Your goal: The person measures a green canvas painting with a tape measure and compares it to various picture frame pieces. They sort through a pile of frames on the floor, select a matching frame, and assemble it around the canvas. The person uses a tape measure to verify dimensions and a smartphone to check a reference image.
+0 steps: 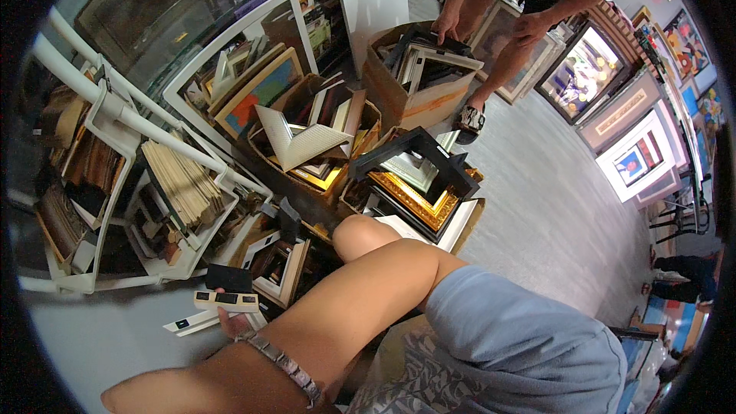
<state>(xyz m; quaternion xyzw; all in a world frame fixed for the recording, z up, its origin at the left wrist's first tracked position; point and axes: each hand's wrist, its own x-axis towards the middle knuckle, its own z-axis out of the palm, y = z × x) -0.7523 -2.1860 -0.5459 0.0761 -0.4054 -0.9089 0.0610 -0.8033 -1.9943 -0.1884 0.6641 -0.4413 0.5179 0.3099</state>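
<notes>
Only part of my left hand (pixel 232 323) shows at the lower left, its fingers closed around a cream picture frame piece (pixel 226 301) with dark patches. A white frame piece (pixel 201 323) lies against the same hand, and a black piece (pixel 228 277) sits just above it. A linked bracelet (pixel 282 364) crosses the bare skin beside the hand. Nearby stands a low box of frame corner samples (pixel 280 268). My right hand does not show. My bent bare leg and pale blue clothing (pixel 529 330) fill the lower middle.
Cardboard boxes (pixel 418 107) hold frame corners, including a gold one (pixel 418 195) and a white one (pixel 299 138). A white rack (pixel 130 119) with moulding pieces stands left. Another person's hand (pixel 446 24) touches the far box. Framed pictures (pixel 584 73) lean at right.
</notes>
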